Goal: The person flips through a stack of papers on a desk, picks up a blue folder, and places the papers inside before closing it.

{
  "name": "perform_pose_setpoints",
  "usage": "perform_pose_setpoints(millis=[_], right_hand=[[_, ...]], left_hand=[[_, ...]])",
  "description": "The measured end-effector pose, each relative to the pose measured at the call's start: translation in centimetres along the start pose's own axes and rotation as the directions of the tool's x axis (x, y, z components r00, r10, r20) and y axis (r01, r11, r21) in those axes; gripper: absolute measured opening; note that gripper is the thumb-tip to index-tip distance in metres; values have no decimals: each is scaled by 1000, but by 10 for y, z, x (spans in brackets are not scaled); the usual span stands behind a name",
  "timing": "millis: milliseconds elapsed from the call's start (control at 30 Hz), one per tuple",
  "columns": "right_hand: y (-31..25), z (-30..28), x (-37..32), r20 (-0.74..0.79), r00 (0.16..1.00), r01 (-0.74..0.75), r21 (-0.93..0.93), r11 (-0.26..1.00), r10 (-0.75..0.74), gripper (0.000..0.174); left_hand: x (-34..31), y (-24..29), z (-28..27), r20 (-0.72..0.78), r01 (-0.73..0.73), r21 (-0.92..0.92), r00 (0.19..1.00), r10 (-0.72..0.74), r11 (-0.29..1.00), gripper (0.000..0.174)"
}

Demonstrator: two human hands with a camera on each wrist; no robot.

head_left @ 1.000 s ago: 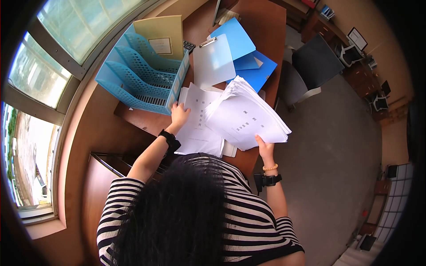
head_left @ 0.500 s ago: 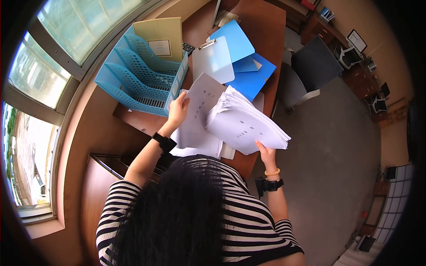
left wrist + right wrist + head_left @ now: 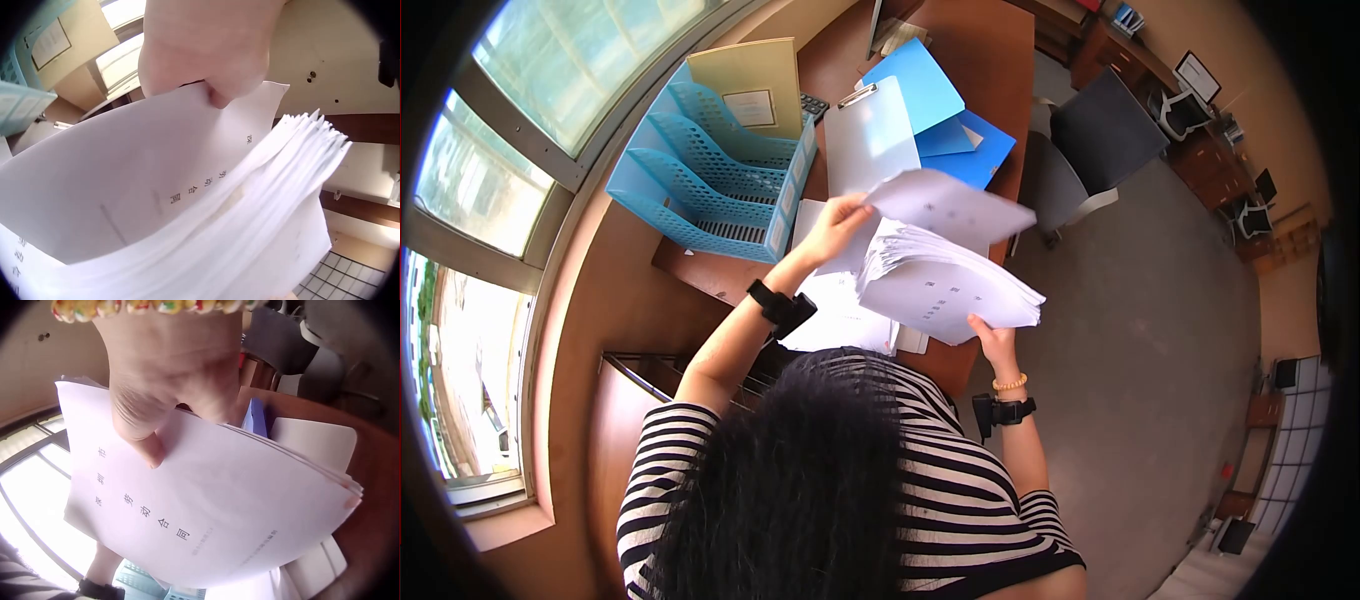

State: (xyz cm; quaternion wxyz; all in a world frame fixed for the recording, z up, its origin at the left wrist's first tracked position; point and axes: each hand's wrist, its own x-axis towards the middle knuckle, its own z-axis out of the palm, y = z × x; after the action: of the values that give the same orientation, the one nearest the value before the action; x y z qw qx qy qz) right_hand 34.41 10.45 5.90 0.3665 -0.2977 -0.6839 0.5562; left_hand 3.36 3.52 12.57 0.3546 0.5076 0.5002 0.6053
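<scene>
My left hand (image 3: 832, 230) pinches the edge of a white printed document (image 3: 960, 207) and holds it raised over a thick stack of papers (image 3: 945, 295). In the left wrist view, the left thumb presses on that document's face, and the fanned edges of the stack lie just below it. My right hand (image 3: 998, 345) grips the stack at its near right edge. The right wrist view shows the right thumb (image 3: 147, 450) flat on the printed top page, with the fingers hidden behind. More white papers (image 3: 840, 318) lie on the desk beneath the stack.
A blue perforated file rack (image 3: 788, 205) stands at the left by the window, with a cream folder (image 3: 775, 75) in it. Beyond the papers lie a translucent clipboard (image 3: 865, 140) and blue folders (image 3: 915, 85). A dark chair (image 3: 1105, 135) stands right of the desk.
My left hand has lifted a document from the papers on the desk and brought it up and right, over the stack. The right hand still holds the stack in nearly the same place.
</scene>
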Motion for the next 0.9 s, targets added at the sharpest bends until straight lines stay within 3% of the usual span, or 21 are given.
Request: perform_pose_setpoints(millis=[100, 267, 367, 433, 467, 500, 567, 633, 700, 833, 900], right_hand=[[4, -1, -1, -57, 998, -2, 51, 999, 5, 36], [9, 0, 0, -113, 994, -3, 64, 998, 10, 36], [13, -3, 5, -147, 989, 4, 83, 997, 8, 34], [10, -1, 9, -171, 985, 5, 90, 996, 10, 33], [9, 2, 11, -222, 975, 10, 137, 990, 21, 32], [9, 4, 12, -270, 962, 17, 186, 982, 34, 31], [10, 5, 13, -287, 957, 9, 201, 980, 50, 31], [8, 8, 15, -307, 950, 3, 218, 976, 66, 31], [4, 12, 16, -369, 921, 18, 359, 933, 124, 32], [-3, 14, 14, -376, 913, 5, 406, 914, 161, 35], [-6, 15, 14, -361, 922, 59, 486, 872, 138, 43]], left_hand=[[-11, -4, 19, 80, 152, -190, 987, -139, 970, 22], [-15, -2, 25, 175, 253, -278, 962, -210, 927, 30], [-15, 0, 29, 169, 217, -204, 968, -184, 955, 40], [-13, -8, 32, 231, -48, -133, 970, 78, 990, 55], [-13, -18, 33, 201, -36, -119, 978, 60, 992, 63], [-14, -14, 35, 199, -39, -119, 978, 62, 992, 63], [-15, -5, 40, 211, -30, 97, 978, 9, 995, 63], [-15, -7, 44, 185, -56, 113, 982, 35, 992, 54], [-13, -9, 47, 147, -52, 173, 989, 27, 984, 40], [-18, 2, 52, 94, -61, 234, 995, 40, 970, 26], [-24, 6, 51, 144, -162, 259, 981, 128, 952, 20]])
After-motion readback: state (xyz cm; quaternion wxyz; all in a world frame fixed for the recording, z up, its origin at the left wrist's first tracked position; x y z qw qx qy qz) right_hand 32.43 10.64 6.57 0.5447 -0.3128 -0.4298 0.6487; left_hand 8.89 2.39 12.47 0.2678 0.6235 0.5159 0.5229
